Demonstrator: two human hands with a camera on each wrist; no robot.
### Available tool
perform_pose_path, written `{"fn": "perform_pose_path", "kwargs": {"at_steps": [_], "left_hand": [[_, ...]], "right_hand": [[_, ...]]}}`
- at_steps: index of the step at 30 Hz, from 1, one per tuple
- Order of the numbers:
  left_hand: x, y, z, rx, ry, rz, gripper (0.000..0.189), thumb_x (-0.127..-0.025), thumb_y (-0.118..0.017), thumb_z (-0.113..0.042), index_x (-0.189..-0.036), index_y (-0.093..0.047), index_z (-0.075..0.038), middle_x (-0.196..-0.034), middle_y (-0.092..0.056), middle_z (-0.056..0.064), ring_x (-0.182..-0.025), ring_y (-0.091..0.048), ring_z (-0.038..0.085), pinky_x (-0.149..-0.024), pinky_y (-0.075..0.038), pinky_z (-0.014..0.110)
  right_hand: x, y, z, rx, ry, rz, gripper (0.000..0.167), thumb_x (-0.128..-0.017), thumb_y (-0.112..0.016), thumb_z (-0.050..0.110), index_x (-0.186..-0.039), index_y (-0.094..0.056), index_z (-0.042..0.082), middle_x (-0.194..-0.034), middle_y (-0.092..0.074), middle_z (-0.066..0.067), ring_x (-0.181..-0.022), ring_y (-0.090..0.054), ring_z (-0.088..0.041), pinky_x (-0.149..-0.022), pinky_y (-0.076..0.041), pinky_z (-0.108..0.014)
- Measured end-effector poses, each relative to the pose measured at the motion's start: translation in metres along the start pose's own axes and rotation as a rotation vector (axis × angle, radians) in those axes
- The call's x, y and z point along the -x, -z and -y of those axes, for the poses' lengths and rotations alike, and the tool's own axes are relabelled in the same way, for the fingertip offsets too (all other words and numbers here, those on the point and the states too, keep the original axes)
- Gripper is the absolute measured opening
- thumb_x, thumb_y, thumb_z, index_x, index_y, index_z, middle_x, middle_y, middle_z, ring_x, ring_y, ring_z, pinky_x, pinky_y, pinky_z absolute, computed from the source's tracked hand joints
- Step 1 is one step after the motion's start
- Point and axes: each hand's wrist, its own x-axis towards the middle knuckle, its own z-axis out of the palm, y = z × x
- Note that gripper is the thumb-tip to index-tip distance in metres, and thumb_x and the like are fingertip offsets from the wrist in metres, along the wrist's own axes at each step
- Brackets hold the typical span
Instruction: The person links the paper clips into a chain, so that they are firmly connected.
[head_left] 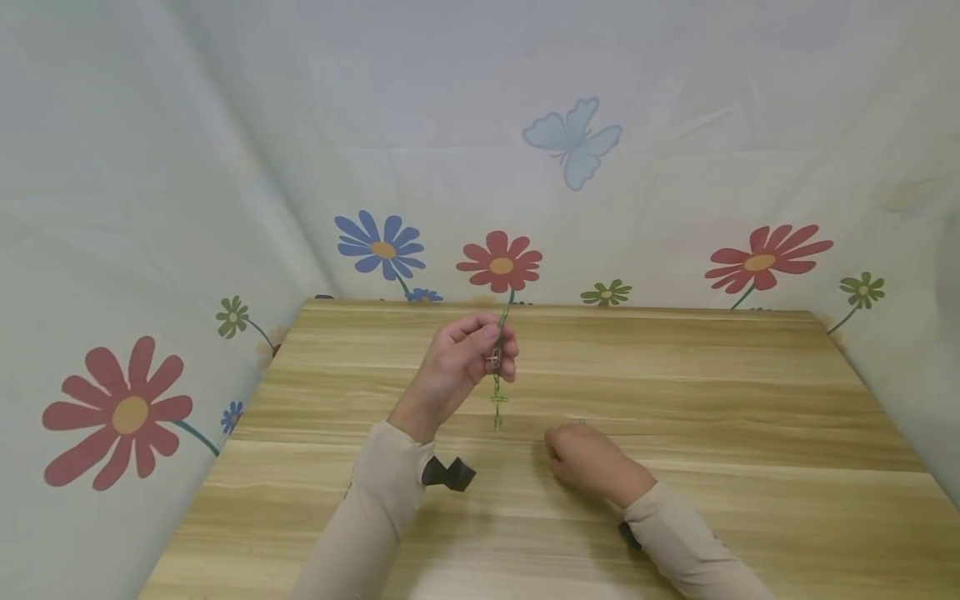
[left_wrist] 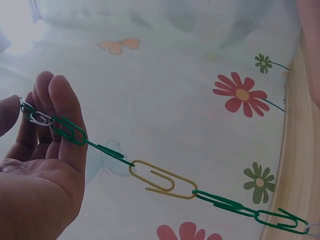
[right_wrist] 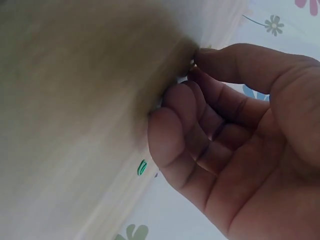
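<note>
My left hand (head_left: 467, 354) is raised above the wooden table, thumb and fingers pinching the upper part of a paper clip chain (head_left: 497, 400). The linked clips (left_wrist: 165, 180) are green, white and yellow, and the chain hangs down from the fingers. Lower and to the right, my right hand (head_left: 592, 460) is at the tabletop with its fingers curled. Between its thumb and index fingertip (right_wrist: 205, 57) shows a bit of what looks like a yellow paper clip (right_wrist: 193, 64), mostly hidden. A loose green paper clip (right_wrist: 142, 167) lies on the table near that hand.
The wooden table (head_left: 750, 392) reaches back to a pale cloth wall (head_left: 420, 150) printed with flowers and a butterfly. Another cloth wall stands along its left side. A black strap end (head_left: 450, 473) sticks out from the left sleeve.
</note>
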Motion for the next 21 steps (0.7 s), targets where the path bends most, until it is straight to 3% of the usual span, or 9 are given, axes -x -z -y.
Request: {"fn": "perform_pose_path", "kwargs": {"at_steps": [7,11,14,21], "left_hand": [[0.001,0.002,0.0,-0.009,-0.003,-0.008,0.018,-0.103,-0.052,-0.011,-0.101,-0.069,-0.009,-0.089,-0.068,0.005,-0.073,-0.064,0.016,-0.071,-0.057,0.03],[0.001,0.002,0.0,-0.024,0.004,-0.015,0.02,-0.102,-0.049,-0.008,-0.099,-0.069,-0.009,-0.087,-0.067,0.005,-0.071,-0.062,0.015,-0.069,-0.056,0.029],[0.002,0.003,0.0,-0.037,0.007,-0.018,0.02,-0.1,-0.049,-0.007,-0.097,-0.068,-0.01,-0.085,-0.065,0.004,-0.068,-0.06,0.014,-0.066,-0.056,0.028],[0.005,0.005,0.0,-0.085,0.009,-0.02,0.016,-0.099,-0.05,-0.006,-0.092,-0.065,-0.011,-0.079,-0.059,0.003,-0.06,-0.052,0.013,-0.058,-0.05,0.024]], "right_hand": [[-0.006,-0.004,0.0,0.017,-0.024,0.017,0.022,-0.08,-0.063,-0.002,-0.07,-0.048,0.012,-0.063,-0.044,0.003,-0.06,-0.04,-0.013,-0.054,-0.041,-0.032],[-0.011,0.001,-0.002,-0.083,-0.015,0.011,0.021,-0.082,-0.06,-0.002,-0.071,-0.049,0.013,-0.064,-0.044,0.005,-0.058,-0.04,-0.01,-0.053,-0.038,-0.028],[-0.016,0.009,-0.003,-0.232,-0.034,-0.023,0.017,-0.083,-0.06,0.0,-0.076,-0.054,0.013,-0.068,-0.05,0.006,-0.061,-0.045,-0.009,-0.054,-0.04,-0.026],[-0.016,0.047,0.009,-0.777,-0.014,-0.173,0.004,-0.092,-0.061,0.0,-0.089,-0.062,0.004,-0.078,-0.064,-0.006,-0.07,-0.065,-0.022,-0.063,-0.058,-0.035]]}}
